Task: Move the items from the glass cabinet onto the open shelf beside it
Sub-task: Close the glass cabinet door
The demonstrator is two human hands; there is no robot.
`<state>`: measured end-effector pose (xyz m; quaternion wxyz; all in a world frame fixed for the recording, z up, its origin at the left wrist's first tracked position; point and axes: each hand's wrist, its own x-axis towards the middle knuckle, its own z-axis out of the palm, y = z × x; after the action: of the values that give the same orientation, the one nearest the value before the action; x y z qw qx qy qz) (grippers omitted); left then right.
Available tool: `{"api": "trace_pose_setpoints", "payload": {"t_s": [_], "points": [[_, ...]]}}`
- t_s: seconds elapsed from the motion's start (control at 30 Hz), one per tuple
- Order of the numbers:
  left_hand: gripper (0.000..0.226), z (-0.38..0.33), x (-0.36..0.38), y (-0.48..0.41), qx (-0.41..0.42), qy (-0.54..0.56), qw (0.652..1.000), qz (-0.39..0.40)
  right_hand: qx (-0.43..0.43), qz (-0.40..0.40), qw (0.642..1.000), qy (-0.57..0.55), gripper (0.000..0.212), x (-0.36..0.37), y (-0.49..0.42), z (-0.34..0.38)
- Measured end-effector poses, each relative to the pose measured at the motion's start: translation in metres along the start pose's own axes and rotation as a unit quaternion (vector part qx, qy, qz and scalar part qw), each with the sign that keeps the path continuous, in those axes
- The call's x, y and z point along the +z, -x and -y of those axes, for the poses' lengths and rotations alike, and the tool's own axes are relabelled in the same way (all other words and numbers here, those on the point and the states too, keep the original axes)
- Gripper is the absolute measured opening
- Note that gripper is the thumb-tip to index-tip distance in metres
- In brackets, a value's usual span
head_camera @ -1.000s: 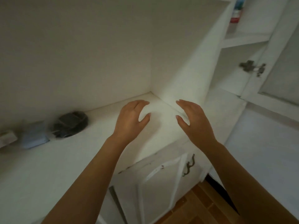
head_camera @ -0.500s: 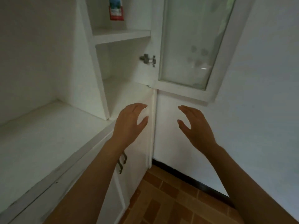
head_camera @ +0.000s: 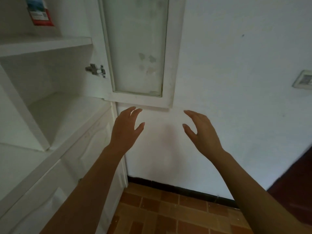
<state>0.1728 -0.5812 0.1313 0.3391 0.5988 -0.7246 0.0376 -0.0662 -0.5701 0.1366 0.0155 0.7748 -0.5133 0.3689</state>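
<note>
The glass cabinet stands at the left with its frosted glass door [head_camera: 135,46] swung wide open against the wall. On its upper shelf [head_camera: 45,44] stands a red and blue packet [head_camera: 39,12], cut off by the top edge. The cabinet's lower compartment [head_camera: 64,108] shows nothing inside. My left hand [head_camera: 125,129] and my right hand [head_camera: 201,130] hover side by side below the door's bottom edge, palms facing each other, fingers spread, holding nothing. The open shelf [head_camera: 15,159] is only a sliver at the left edge.
A metal hinge [head_camera: 95,70] sticks out on the cabinet's side wall. A white lower cupboard door [head_camera: 94,146] sits under the cabinet. A white wall fills the right, with a wall plate [head_camera: 303,80]. Brown floor tiles [head_camera: 168,213] lie below.
My view has swung right, from the open shelf with its dark and blue items to the glass cabinet and wall. Both hands stay raised and empty.
</note>
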Motion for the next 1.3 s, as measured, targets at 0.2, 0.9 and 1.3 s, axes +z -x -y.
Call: {"api": "trace_pose_setpoints", "payload": {"t_s": [0.2, 0.9, 1.3], "points": [[0.048, 0.003, 0.016, -0.023, -0.01, -0.006, 1.0, 0.01, 0.023, 0.009, 0.999, -0.02, 0.044, 0.007, -0.025, -0.019], [0.073, 0.062, 0.091, -0.201, 0.025, -0.011, 1.0, -0.014, 0.114, -0.001, 0.98, -0.162, 0.055, 0.081, -0.216, -0.087], [0.074, 0.064, 0.103, -0.214, 0.002, -0.029, 1.0, 0.001, 0.112, 0.04, 0.957, -0.266, 0.046, 0.077, -0.242, -0.091]]}}
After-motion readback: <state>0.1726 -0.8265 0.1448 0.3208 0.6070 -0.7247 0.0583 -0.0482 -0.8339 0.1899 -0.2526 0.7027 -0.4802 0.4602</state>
